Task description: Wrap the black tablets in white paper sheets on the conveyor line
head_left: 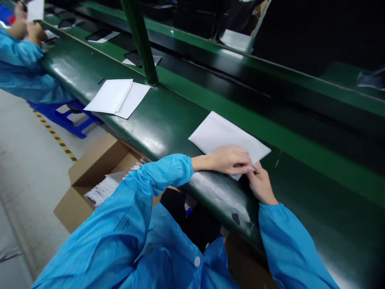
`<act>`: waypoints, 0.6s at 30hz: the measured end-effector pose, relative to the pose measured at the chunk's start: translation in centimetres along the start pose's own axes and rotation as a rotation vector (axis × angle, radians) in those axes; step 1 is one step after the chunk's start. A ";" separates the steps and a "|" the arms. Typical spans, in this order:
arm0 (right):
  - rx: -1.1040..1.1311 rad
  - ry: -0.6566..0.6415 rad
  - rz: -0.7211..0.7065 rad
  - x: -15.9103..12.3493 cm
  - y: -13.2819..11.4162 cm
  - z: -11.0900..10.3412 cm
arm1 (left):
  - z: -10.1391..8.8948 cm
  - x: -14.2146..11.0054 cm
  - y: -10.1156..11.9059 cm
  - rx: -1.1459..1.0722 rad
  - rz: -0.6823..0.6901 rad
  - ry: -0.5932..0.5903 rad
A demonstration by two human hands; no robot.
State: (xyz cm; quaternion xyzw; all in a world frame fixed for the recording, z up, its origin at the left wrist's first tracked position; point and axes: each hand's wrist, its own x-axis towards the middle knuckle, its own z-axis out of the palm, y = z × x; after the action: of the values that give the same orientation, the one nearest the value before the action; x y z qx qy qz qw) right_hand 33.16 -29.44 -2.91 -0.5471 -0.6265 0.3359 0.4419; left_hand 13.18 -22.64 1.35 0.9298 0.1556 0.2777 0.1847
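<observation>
A white paper sheet or envelope [219,132] lies on the dark green bench [168,120] in front of me. My left hand [230,159] rests flat across its near edge, fingers together and pointing right. My right hand [261,184] meets it at the sheet's near corner, fingers pinched on that corner. Both my arms are in blue sleeves.
A pair of overlapping white sheets [117,97] lies further left by a green post [140,40]. An open cardboard box [96,180] with stacked papers sits on the floor below. A co-worker in blue [24,60] handles paper at the far left, on a blue stool [67,116].
</observation>
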 end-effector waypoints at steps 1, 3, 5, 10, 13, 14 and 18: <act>0.002 -0.018 0.021 0.0 0.1 0.0 | 0.3 0.0 0.3 0.029 0.039 -0.044; 0.039 -0.004 0.083 0.0 0.1 0.1 | 0.6 0.1 0.6 0.075 0.090 -0.095; 0.118 0.093 0.153 0.0 0.0 0.4 | 0.5 0.2 0.3 0.106 0.092 -0.090; 0.216 0.489 0.260 1.2 -0.1 -0.9 | -1.7 0.0 -3.8 0.143 -0.141 0.109; 0.099 0.641 0.270 1.8 0.1 -3.9 | -3.3 -1.3 -7.7 0.152 -0.362 0.258; 0.064 0.668 0.282 1.6 0.0 -5.1 | -3.8 -1.9 -9.0 0.157 -0.424 0.289; -0.128 0.635 0.324 -3.0 -1.7 -10.1 | -6.0 -4.7 -13.1 0.154 -0.599 0.334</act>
State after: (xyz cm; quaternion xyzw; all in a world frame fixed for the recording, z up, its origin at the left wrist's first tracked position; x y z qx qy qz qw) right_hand 41.82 -33.28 1.90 -0.7429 -0.3828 0.1749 0.5205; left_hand 3.57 -11.35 -1.74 0.7958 0.4701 0.3468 0.1596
